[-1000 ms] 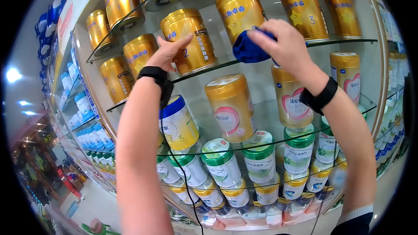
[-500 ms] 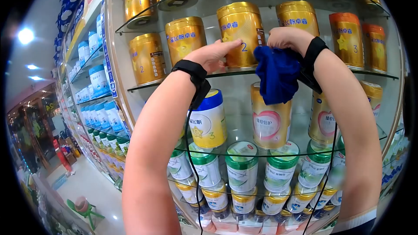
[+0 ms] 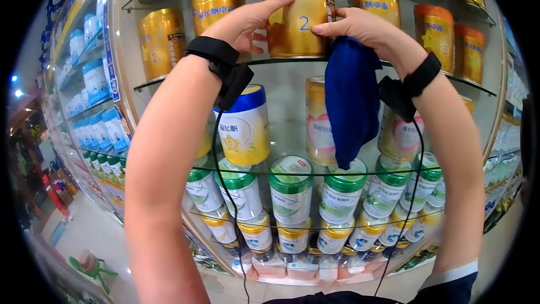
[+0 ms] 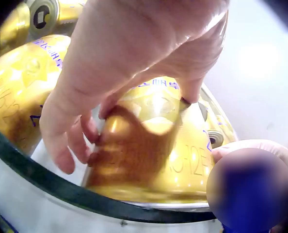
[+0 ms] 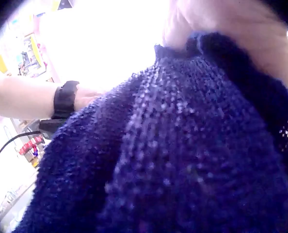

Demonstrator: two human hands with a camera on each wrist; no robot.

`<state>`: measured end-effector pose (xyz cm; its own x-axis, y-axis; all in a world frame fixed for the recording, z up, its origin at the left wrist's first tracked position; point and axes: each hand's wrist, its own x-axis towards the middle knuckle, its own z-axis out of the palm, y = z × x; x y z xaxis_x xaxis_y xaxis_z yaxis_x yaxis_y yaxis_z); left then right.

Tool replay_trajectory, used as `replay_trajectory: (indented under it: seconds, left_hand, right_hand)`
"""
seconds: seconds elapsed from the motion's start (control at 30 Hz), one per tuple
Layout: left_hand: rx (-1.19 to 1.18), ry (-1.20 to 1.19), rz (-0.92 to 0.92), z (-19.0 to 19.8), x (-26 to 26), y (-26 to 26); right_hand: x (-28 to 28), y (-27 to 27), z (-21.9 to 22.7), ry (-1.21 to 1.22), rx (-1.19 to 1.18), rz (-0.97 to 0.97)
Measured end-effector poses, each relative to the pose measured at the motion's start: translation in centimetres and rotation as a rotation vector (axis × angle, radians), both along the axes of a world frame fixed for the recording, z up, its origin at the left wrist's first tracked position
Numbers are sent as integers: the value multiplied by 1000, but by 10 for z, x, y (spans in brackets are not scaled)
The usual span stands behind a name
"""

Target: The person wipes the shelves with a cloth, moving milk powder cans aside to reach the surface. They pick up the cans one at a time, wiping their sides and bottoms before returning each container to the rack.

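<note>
A gold milk powder can point(image 3: 304, 31) marked 2 is at the front edge of a glass shelf point(image 3: 197, 73), its base right at the edge in the left wrist view. My left hand point(image 3: 243, 22) grips its left side, thumb across the front. In the left wrist view, the left hand point(image 4: 134, 48) arches over the can point(image 4: 183, 165), lower fingers curled beside it. From my right hand point(image 3: 365, 25) hangs a dark blue cloth point(image 3: 353, 101); the right thumb touches the can's lower right front. The knitted cloth point(image 5: 183, 145) fills most of the right wrist view.
Gold cans point(image 3: 163, 42) stand left and right on the same shelf, with orange-lidded cans point(image 3: 433, 34) at far right. Below are a blue-lidded can point(image 3: 244, 126) and rows of green-lidded cans point(image 3: 289, 191). Black cables point(image 3: 228, 191) dangle from both wrists.
My left thumb has moved further over the can's front. My right hand has come to its right side, and the bunched cloth now hangs long. The can appears higher in the head view.
</note>
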<state>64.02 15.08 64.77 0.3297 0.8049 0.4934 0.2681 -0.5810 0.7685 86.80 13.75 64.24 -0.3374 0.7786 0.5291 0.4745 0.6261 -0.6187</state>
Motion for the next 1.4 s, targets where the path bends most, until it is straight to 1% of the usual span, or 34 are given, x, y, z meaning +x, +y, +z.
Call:
replay_trajectory:
  seconds: [0.1, 0.13, 0.23, 0.27, 0.3, 0.33, 0.37, 0.43, 0.47, 0.53, 0.57, 0.6, 0.63, 0.7, 0.77, 0.8, 0.9, 0.97, 1.0, 1.03, 1.17, 1.23, 1.37, 1.4]
  left_hand:
    - [54, -106, -129, -10, 6, -2]
    - [65, -117, -114, -12, 7, -11]
    - [217, -182, -113, -22, 8, -28]
    - [161, -196, -190, -22, 4, -35]
    - [201, -210, -250, -26, 1, -44]
    - [172, -251, -253, -36, 4, -67]
    - [208, -234, -272, -40, 3, -82]
    - [287, -202, -302, -53, 3, -115]
    - [311, -192, -312, -64, 3, -129]
    - [311, -268, -257, -86, -4, -129]
    - [331, -320, -252, -102, -10, -120]
    - [297, -364, -277, -119, -15, -122]
    - [269, -407, -302, -137, -19, -133]
    - [159, -384, -189, -168, -32, -156]
    - [216, -475, -114, -203, -34, -165]
    - [143, -526, -81, -218, -36, -172]
    - [-64, -627, -38, -266, -54, -180]
    - [-99, -690, 18, -291, -62, -182]
    - [-94, -731, 41, -297, -61, -187]
    - [-108, -721, 63, -306, -67, -190]
    - [-142, -758, 126, -330, -82, -206]
    - [-158, -762, 159, -340, -92, -212]
    - [-193, -733, 224, -360, -114, -214]
    - [-206, -714, 242, -362, -118, -215]
  right_hand:
    - [-5, -17, -18, 113, 127, -28]
    - [-7, -26, -22, 103, 166, -74]
    - [-10, -43, -39, 169, 376, -11]
    - [-11, -50, -44, 186, 418, -22]
    - [-12, -61, -50, 210, 406, -3]
    - [-14, -74, -55, 236, 391, 11]
    - [-14, -84, -61, 265, 373, 23]
    - [-12, -93, -78, 314, 393, -21]
    - [-13, -95, -90, 336, 360, 20]
    - [-16, -102, -115, 381, 312, 113]
    - [-18, -108, -128, 404, 296, 160]
    - [-27, -115, -145, 419, 273, 274]
    - [-31, -117, -166, 493, 245, 287]
    - [-40, -125, -197, 549, 198, 360]
    - [-46, -122, -229, 533, 160, 408]
    - [-47, -121, -242, 533, 53, 399]
    - [-62, -125, -267, 513, -39, 445]
    - [-75, -127, -282, 532, -90, 470]
    - [-79, -129, -288, 538, -202, 508]
    - [-85, -130, -297, 556, -235, 520]
    - [-112, -128, -331, 582, -319, 554]
    - [-123, -126, -340, 554, -391, 568]
    - [-147, -128, -354, 593, -518, 592]
    - [-151, -129, -359, 585, -517, 576]
